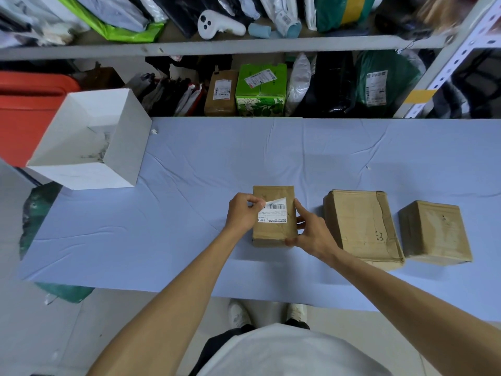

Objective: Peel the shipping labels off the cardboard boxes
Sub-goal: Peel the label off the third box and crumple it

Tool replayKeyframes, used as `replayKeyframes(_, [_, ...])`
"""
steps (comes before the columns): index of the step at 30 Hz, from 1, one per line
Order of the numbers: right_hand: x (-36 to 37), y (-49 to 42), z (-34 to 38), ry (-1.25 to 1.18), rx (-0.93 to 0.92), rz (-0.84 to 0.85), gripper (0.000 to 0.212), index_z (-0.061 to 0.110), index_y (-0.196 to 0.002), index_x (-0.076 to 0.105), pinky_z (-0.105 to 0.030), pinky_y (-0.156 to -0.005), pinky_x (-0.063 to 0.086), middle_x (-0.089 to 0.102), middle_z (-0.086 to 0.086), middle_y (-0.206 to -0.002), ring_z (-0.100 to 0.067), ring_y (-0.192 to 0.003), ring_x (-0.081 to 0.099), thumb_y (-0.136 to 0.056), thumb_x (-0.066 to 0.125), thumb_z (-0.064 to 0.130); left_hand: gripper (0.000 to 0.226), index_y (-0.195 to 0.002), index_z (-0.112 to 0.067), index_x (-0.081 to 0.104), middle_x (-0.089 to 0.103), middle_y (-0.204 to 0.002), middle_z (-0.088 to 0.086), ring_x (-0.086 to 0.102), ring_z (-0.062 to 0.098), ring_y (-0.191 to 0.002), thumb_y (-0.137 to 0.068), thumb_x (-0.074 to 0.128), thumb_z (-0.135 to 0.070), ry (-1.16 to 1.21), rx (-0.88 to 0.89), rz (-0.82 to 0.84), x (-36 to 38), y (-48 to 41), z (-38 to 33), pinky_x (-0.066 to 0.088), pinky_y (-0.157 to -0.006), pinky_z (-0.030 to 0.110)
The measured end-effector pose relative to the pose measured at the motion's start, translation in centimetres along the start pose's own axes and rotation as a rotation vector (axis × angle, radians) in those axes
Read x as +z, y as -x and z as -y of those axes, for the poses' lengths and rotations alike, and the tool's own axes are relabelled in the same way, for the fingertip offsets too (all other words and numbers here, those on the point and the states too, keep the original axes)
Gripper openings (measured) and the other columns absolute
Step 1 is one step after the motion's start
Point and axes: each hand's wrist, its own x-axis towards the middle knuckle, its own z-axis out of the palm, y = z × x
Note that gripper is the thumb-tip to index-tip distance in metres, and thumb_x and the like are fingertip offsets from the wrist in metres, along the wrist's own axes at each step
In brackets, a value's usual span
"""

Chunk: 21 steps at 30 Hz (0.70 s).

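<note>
Head view: white shipping label (273, 214), far corner lifted off brown box (273, 234)

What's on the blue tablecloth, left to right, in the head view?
Open white cardboard box → left hand → small brown cardboard box bearing a half-peeled white shipping label → right hand → large dented brown cardboard box → far-right brown cardboard box.
</note>
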Motion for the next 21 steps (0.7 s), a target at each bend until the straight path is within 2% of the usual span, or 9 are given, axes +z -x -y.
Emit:
replayKeyframes(3, [0.03,0.03,0.02,0.007,-0.003,-0.006,0.107,0.022,-0.152,0.015,-0.016,-0.077,0.046,0.053,0.011,-0.112,-0.007,-0.093,0.055,-0.07,0.083,0.01,0.015,-0.097,-0.003,0.071,0.069,-0.11,0.007,0.061,0.014,-0.084,-0.09,0.064,-0.015,0.006,0.001,0.001,-0.05,0.09,0.05,0.045,-0.054,0.007])
replayKeyframes(9, [-0.02,-0.06,-0.13,0.022,0.011,-0.005,0.11,0.022,-0.153,0.013,-0.01,-0.074,0.044,0.053,0.012,-0.111,-0.005,-0.089,0.056,-0.07,0.084,0.012,0.017,-0.099,-0.001,0.069,0.067,-0.107,0.005,0.06,0.013,-0.082,-0.091,0.063,-0.015,0.012,0.001,-0.014,0.17,0.15,-0.07,0.043,-0.05,0.003])
replayKeyframes(12, [-0.12,-0.11,-0.2,0.027,0.013,0.0,0.11,0.021,-0.153,0.013,-0.014,-0.077,0.045,0.056,0.008,-0.114,-0.007,-0.092,0.056,-0.069,0.084,0.011,0.015,-0.097,-0.003,0.069,0.063,-0.098,0.0,0.059,0.015,-0.082,-0.091,0.063,-0.015,0.027,-0.004,-0.014,0.46,0.3,-0.29,0.043,-0.053,0.009])
replayKeyframes(15, [-0.15,-0.15,-0.32,0.033,0.017,-0.006,0.112,0.02,-0.153,0.013,-0.016,-0.078,0.047,0.059,0.005,-0.114,-0.008,-0.093,0.058,-0.067,0.085,0.012,0.014,-0.095,-0.004,0.07,0.066,-0.098,0.003,0.061,0.017,-0.082,-0.09,0.063,-0.015,0.042,-0.009,-0.003,0.59,0.38,-0.25,0.046,-0.061,0.016])
replayKeyframes(19, [-0.09,-0.16,-0.25,0.036,0.012,-0.008,0.111,0.021,-0.153,0.014,-0.011,-0.072,0.046,0.059,0.007,-0.111,-0.007,-0.09,0.058,-0.068,0.085,0.011,0.013,-0.095,-0.005,0.069,0.063,-0.095,-0.002,0.061,0.015,-0.082,-0.091,0.063,-0.016,0.057,-0.022,-0.006,0.54,0.49,-0.15,0.043,-0.056,0.01])
replayKeyframes(21, [-0.08,-0.2,-0.21,0.039,0.014,-0.008,0.112,0.02,-0.153,0.014,-0.009,-0.07,0.046,0.059,0.007,-0.11,-0.007,-0.09,0.058,-0.067,0.085,0.012,0.013,-0.094,-0.005,0.069,0.063,-0.095,-0.001,0.061,0.016,-0.082,-0.091,0.063,-0.016,0.063,-0.025,-0.005,0.56,0.51,-0.19,0.044,-0.059,0.013])
